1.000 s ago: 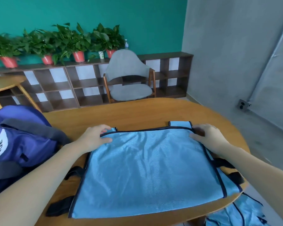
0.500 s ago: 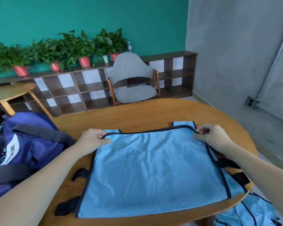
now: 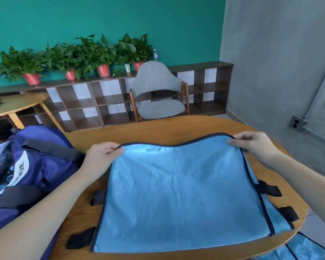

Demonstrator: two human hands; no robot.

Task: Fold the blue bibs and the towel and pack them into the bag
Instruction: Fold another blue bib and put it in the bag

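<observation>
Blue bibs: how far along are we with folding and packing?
Early. Done: nothing clearly; light blue fabric shows inside the open bag, but I cannot tell what. In hand: the left hand and right hand pinch the far corners of one blue bib, lifting that edge off the table. Left: this fold, another bib hanging below the table edge; no towel in view.

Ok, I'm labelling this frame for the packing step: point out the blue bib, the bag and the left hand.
blue bib (image 3: 180, 199), head view, middle of the flat cloth.
bag (image 3: 45, 152), head view, its purple side panel.
left hand (image 3: 101, 156), head view, back of the hand.
</observation>
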